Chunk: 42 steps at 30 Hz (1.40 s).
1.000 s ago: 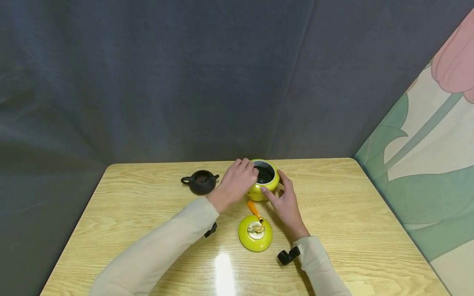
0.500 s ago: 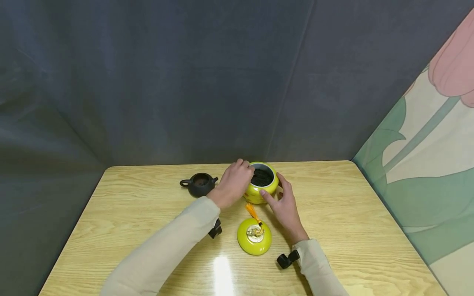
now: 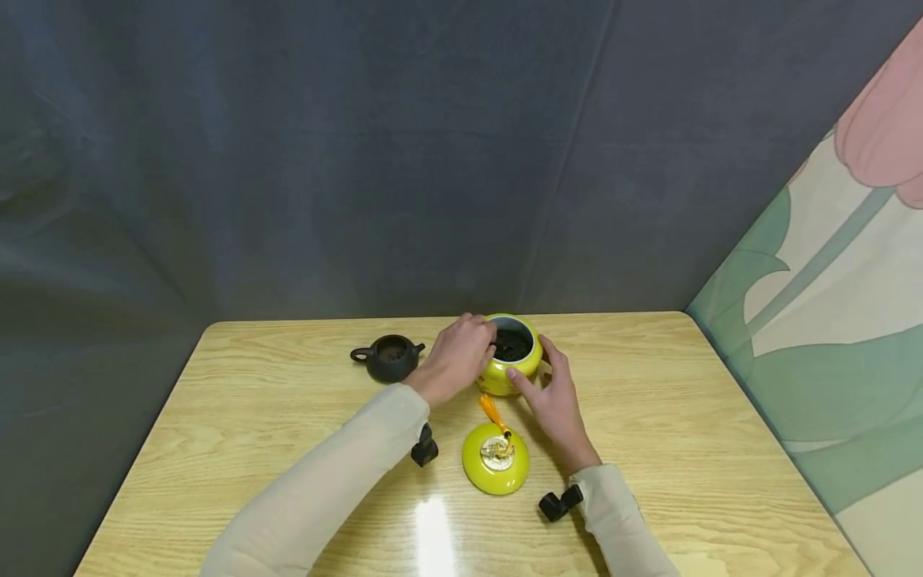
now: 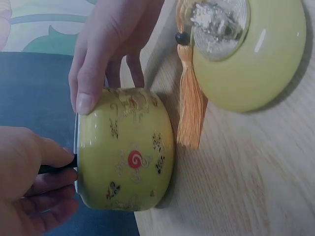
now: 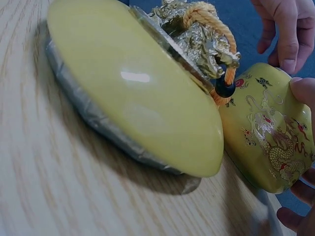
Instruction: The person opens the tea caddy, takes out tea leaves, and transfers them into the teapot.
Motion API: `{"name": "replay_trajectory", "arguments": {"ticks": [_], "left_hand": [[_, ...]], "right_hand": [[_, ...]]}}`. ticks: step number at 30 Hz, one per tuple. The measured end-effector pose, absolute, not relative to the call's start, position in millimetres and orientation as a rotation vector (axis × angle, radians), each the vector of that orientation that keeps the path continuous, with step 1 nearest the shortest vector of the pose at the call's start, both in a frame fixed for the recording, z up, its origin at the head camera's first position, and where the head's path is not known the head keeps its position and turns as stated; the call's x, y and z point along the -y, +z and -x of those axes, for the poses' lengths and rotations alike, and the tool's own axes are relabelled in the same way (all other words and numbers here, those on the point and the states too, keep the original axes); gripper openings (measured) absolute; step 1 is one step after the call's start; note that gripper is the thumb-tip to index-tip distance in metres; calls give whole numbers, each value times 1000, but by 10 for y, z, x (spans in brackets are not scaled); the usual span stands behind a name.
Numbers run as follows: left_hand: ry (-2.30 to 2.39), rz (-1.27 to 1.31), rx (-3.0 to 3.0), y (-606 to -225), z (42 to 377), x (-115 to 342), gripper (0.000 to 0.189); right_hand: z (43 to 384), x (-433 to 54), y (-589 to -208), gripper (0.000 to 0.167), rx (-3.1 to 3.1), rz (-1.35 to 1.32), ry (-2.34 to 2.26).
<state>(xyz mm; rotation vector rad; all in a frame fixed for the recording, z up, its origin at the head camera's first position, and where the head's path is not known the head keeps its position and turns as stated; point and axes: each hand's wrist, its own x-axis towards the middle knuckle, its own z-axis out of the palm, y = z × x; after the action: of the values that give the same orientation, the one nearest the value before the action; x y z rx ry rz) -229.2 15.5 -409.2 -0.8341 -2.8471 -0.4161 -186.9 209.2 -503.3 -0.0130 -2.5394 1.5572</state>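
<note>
A round yellow jar with dark tea leaves inside stands near the table's back edge. My right hand grips its right side, thumb in front and fingers behind. At the jar's left rim, my left hand pinches a slim black handle; whatever is at its far end is hidden inside the jar. Dragon decoration covers the jar's wall in the right wrist view. In front of the jar lies its yellow lid, with a metal knob and an orange tassel.
A small dark teapot, lidless with a few dark bits inside, stands left of my left hand. The wooden table meets a dark curtain at the back and a floral cloth on the right.
My left hand has drawn back slightly to the left at the jar's rim, and its wrist has turned a little. My right hand keeps its grip on the jar.
</note>
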Motion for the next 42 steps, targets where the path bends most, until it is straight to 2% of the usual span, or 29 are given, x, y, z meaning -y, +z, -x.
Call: {"name": "replay_trajectory", "arguments": {"ticks": [19,42], "left_hand": [[-1115,594,2949,-4092,2329,-40,15],[-1566,377,2866,-4103,2355,168,10]], "right_hand": [[1875,-2107,-5042,91,2528,5,1564],[1885,-2079,-5045,91,2540,1,1574]]}}
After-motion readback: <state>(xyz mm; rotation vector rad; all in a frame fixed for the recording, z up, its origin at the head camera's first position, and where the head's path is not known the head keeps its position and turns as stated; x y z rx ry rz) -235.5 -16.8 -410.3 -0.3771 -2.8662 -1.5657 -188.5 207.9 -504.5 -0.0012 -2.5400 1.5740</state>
